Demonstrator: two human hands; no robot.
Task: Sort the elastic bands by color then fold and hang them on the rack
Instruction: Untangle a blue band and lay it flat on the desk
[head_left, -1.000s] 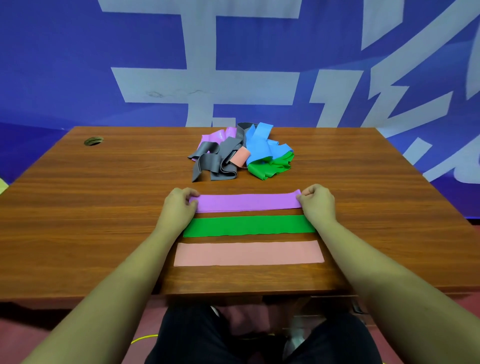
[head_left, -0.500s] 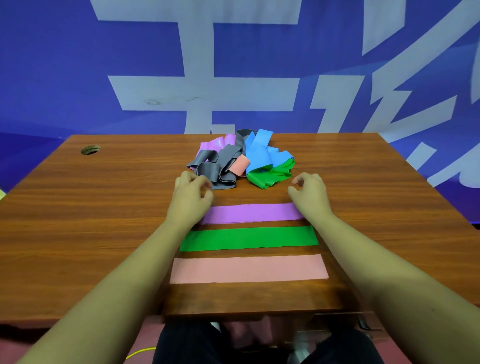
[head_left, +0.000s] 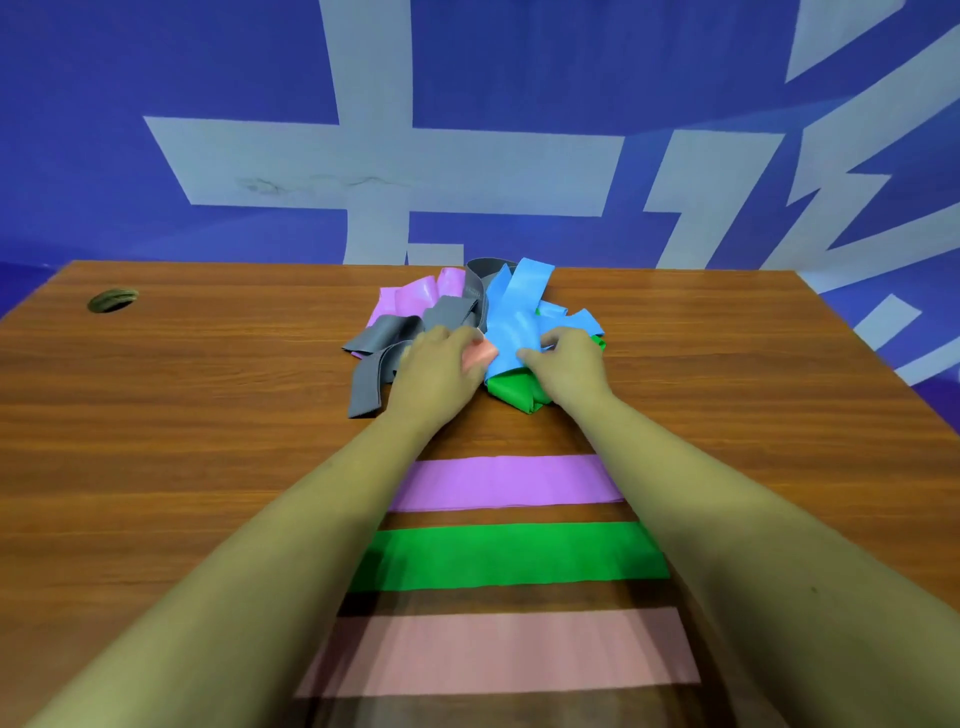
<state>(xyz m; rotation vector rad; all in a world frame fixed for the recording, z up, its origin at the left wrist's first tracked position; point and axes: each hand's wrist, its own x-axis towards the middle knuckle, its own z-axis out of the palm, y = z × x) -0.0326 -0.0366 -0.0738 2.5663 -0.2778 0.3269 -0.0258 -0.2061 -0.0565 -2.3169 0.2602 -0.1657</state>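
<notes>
Three bands lie flat in rows on the wooden table (head_left: 182, 441): purple (head_left: 498, 480), green (head_left: 509, 556) and pink (head_left: 498, 652) nearest me. Behind them is a tangled pile of grey (head_left: 384, 343), purple (head_left: 415, 299), blue (head_left: 519, 312) and green (head_left: 514, 392) bands. My left hand (head_left: 436, 369) is in the pile, its fingers curled round a small pink band (head_left: 483, 354). Beside it, my right hand (head_left: 569, 364) pinches the near edge of the blue band. No rack is in view.
A round cable hole (head_left: 111, 300) sits at the table's far left corner. A blue banner with large white characters (head_left: 395, 161) hangs right behind the table's far edge. Bare wood stretches to the left and right of the bands.
Both hands have left the flat purple band and moved forward into the pile, where they now take hold of bands. The camera has come closer and tilted down.
</notes>
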